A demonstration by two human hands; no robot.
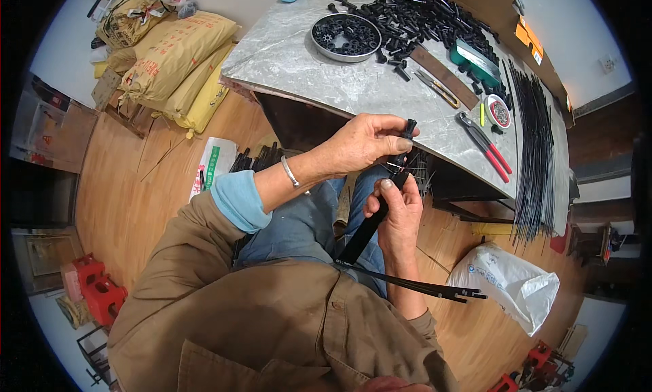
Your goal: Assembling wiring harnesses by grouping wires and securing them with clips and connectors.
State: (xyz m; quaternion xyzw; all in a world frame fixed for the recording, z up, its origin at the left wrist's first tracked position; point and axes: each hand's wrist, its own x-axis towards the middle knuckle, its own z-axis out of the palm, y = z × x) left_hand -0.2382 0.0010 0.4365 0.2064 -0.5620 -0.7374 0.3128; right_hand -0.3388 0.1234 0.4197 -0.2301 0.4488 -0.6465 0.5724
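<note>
- Head view: left hand [363, 144] pinches a black fitting [409, 128] at the far end of a long black piece [365, 234].
- Right hand [401, 212] grips that piece lower, nearer.
- Pliers [485, 147] (red-handled) lie right, on the table [272, 56].

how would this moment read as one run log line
left hand: holding black end piece | right hand: holding long black piece | table: round tray with black parts, red-handled pliers

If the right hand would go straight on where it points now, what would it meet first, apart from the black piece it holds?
Most likely the left hand, just above the right hand in the picture, though their difference in depth is unclear.
</note>
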